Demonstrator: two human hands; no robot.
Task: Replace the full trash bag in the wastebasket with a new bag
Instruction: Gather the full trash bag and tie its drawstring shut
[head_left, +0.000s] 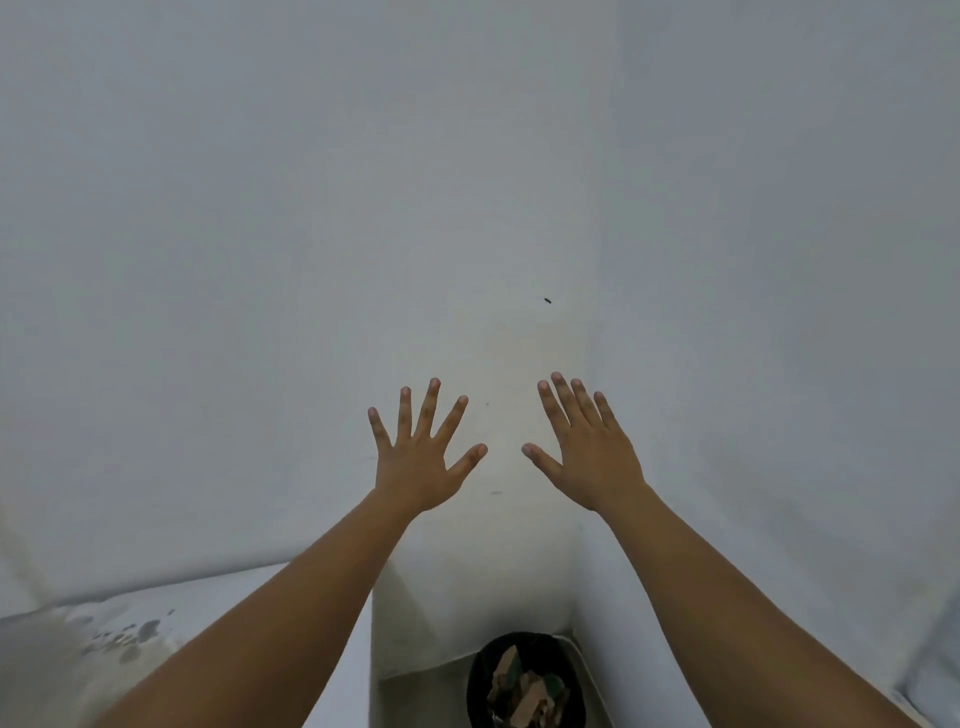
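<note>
Both my arms are stretched out in front of me toward a white wall. My left hand (423, 457) has its fingers spread wide and holds nothing. My right hand (589, 452) is also flat, fingers straight, holding nothing. Far below, at the bottom edge between my forearms, stands a round black wastebasket (475, 680) lined with a dark bag. It is filled with crumpled brown and green scraps (524, 691). Neither hand is near it.
The wastebasket stands in a narrow corner where two white walls (587, 364) meet. A white ledge or counter (171, 618) with grey stains runs along the lower left, its edge beside the basket. A small dark speck (547, 300) marks the wall.
</note>
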